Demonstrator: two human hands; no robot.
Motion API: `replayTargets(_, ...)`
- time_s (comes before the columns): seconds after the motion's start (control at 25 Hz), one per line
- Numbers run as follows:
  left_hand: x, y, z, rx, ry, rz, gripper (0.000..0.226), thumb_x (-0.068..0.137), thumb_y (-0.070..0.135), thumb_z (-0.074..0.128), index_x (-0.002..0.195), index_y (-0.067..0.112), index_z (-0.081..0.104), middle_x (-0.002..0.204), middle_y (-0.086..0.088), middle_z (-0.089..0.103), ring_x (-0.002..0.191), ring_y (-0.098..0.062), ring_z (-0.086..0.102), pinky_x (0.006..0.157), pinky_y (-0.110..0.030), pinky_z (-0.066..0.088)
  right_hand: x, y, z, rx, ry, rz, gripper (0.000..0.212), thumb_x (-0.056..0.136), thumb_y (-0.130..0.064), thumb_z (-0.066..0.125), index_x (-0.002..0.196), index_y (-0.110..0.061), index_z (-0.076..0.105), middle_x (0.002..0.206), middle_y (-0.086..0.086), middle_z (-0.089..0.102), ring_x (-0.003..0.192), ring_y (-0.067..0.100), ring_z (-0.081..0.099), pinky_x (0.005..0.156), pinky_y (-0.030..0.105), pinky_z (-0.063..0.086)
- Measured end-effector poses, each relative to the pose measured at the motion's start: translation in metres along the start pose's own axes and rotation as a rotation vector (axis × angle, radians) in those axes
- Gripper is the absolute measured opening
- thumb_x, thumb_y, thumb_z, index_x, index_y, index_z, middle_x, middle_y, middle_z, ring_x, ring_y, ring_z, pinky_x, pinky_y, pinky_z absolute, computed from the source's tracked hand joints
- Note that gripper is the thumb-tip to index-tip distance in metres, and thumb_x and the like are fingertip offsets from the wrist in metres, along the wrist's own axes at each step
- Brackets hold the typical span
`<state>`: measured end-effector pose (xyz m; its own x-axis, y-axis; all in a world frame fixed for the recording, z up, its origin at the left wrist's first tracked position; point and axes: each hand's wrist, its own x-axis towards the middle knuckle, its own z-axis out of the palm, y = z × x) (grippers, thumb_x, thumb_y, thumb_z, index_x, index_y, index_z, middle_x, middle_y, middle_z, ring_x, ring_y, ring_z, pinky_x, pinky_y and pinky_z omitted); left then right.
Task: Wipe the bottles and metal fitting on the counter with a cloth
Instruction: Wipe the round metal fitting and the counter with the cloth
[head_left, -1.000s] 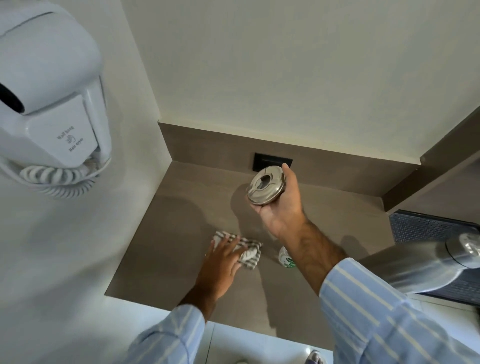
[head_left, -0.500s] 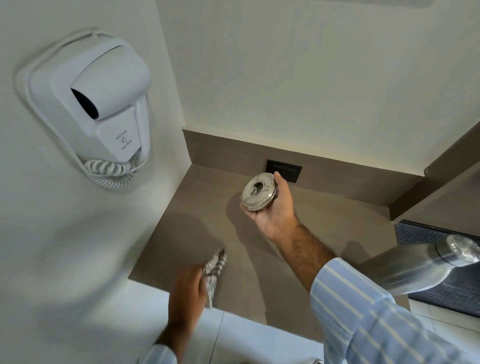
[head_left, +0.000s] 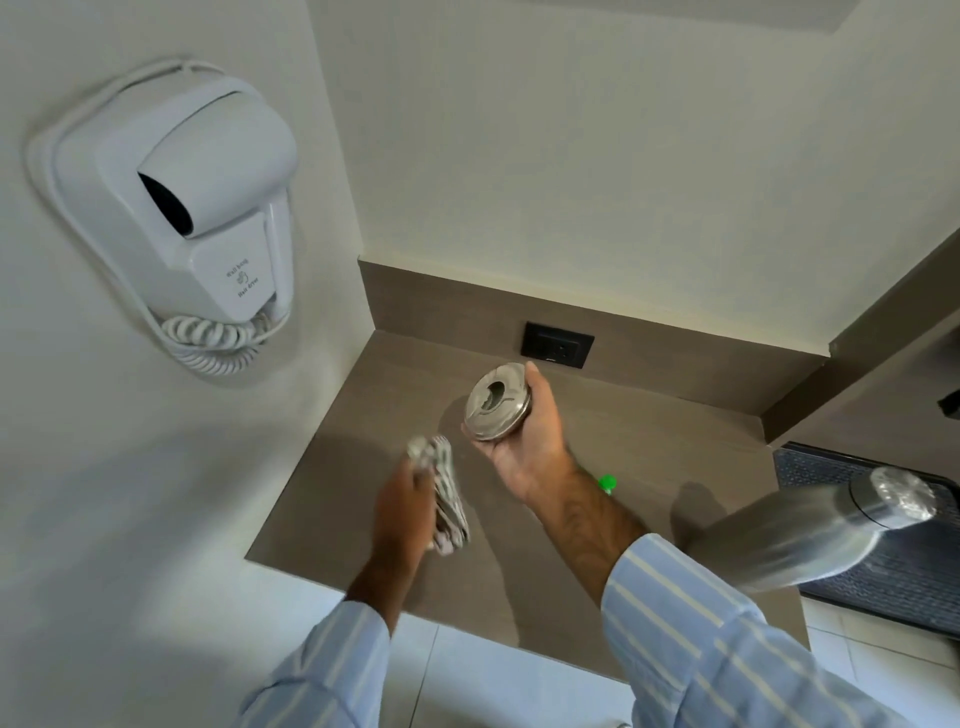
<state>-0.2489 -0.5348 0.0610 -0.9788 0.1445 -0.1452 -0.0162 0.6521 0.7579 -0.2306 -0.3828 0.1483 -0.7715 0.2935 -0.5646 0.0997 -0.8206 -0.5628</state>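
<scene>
My right hand (head_left: 527, 447) holds a round metal fitting (head_left: 497, 400) with a hole in its middle, lifted above the brown counter (head_left: 363, 467). A striped cloth (head_left: 444, 493) is bunched in my left hand (head_left: 402, 512), just left of and below the fitting, not touching it. A tall steel bottle (head_left: 810, 535) stands on the counter at the right, blurred. Behind my right forearm only a green cap (head_left: 607, 483) of a smaller bottle shows; the rest is hidden.
A white wall-hung hair dryer (head_left: 197, 228) with a coiled cord is on the left wall. A black socket (head_left: 558, 345) sits in the counter's back splash. A dark ribbed mat (head_left: 883, 519) lies at the right. White tiled floor lies below the counter's front edge.
My left hand picked the cloth up off the counter and has brought it up toward the fitting. The right hand keeps holding the fitting, now tilted slightly. The view shifted left and up.
</scene>
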Motion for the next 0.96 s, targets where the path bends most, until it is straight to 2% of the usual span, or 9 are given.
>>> replayTargets(0.08,0.017,0.032,-0.021,-0.429,0.105,-0.121,0.022,0.1,0.018,0.054,0.114,0.006,0.067,0.11,-0.018,0.072,0.107,-0.038,0.068,0.081,-0.033,0.054,0.001,0.012,0.006,-0.161,-0.015,-0.042,0.075,0.095,-0.063,0.052,0.148,-0.011,0.051,0.142,0.017,0.061,0.127,0.03,0.06,0.114,0.047,0.045)
replayTargets(0.2,0.017,0.08,-0.03,-0.695,0.047,0.062,0.016,0.097,0.017,0.058,0.104,0.021,0.072,0.104,-0.005,0.076,0.101,-0.023,0.074,0.082,-0.03,0.059,0.005,0.038,0.018,-0.296,-0.073,-0.172,0.088,0.085,-0.077,0.056,0.144,-0.012,0.056,0.14,0.019,0.064,0.13,0.032,0.062,0.115,0.053,0.045)
replayTargets(0.36,-0.008,0.081,-0.025,-0.57,0.001,0.323,0.033,0.097,0.005,0.054,0.128,0.009,0.064,0.123,-0.002,0.07,0.114,-0.005,0.066,0.094,-0.016,0.052,0.018,0.043,0.016,-0.217,-0.005,-0.228,0.076,0.091,-0.065,0.05,0.134,-0.004,0.062,0.135,0.027,0.065,0.129,0.039,0.062,0.115,0.052,0.046)
replayTargets(0.44,-0.016,0.06,-0.024,-0.483,-0.057,0.37,0.034,0.092,0.01,0.056,0.124,0.016,0.066,0.121,-0.001,0.07,0.112,-0.005,0.066,0.096,-0.016,0.05,0.018,0.039,0.01,-0.097,-0.049,-0.101,0.075,0.095,-0.066,0.045,0.122,0.001,0.066,0.121,0.03,0.067,0.116,0.043,0.064,0.109,0.054,0.049)
replayTargets(0.48,-0.021,0.047,-0.024,-0.44,-0.105,0.383,0.03,0.091,0.013,0.057,0.118,0.022,0.067,0.114,-0.001,0.073,0.106,-0.007,0.068,0.093,-0.016,0.05,0.018,0.038,0.007,-0.081,-0.034,-0.048,0.074,0.096,-0.066,0.045,0.126,0.0,0.064,0.115,0.026,0.068,0.109,0.039,0.066,0.103,0.05,0.053)
replayTargets(0.6,-0.031,0.007,-0.025,-0.339,-0.177,0.219,0.026,0.095,0.002,0.059,0.113,0.015,0.072,0.105,-0.003,0.076,0.096,-0.015,0.071,0.084,-0.01,0.048,0.029,0.043,-0.005,-0.122,0.085,-0.018,0.069,0.097,-0.062,0.048,0.138,-0.008,0.06,0.117,0.013,0.072,0.106,0.026,0.067,0.098,0.042,0.053)
replayTargets(0.72,-0.021,-0.027,-0.03,-0.251,-0.051,-0.02,0.022,0.096,-0.001,0.056,0.114,0.001,0.069,0.106,-0.01,0.072,0.104,-0.029,0.068,0.091,-0.03,0.054,0.047,0.064,-0.017,-0.178,0.165,0.062,0.053,0.096,-0.049,0.06,0.135,-0.013,0.062,0.122,0.012,0.074,0.099,0.022,0.07,0.076,0.034,0.057)
replayTargets(0.84,-0.006,-0.042,-0.036,-0.244,-0.032,-0.073,0.021,0.097,0.003,0.057,0.114,-0.001,0.069,0.107,-0.014,0.073,0.104,-0.031,0.069,0.09,-0.035,0.053,0.066,0.091,-0.033,-0.273,0.229,0.082,0.037,0.103,-0.031,0.057,0.13,-0.006,0.055,0.109,0.014,0.07,0.084,0.021,0.068,0.052,0.028,0.06)
replayTargets(0.96,0.002,-0.048,-0.042,-0.266,0.018,-0.087,0.024,0.097,0.006,0.058,0.118,0.002,0.069,0.112,-0.015,0.074,0.107,-0.03,0.07,0.095,-0.04,0.055,0.081,0.112,-0.051,-0.366,0.283,0.093,0.031,0.101,-0.03,0.061,0.119,-0.005,0.057,0.109,0.02,0.068,0.082,0.024,0.068,0.049,0.031,0.061)
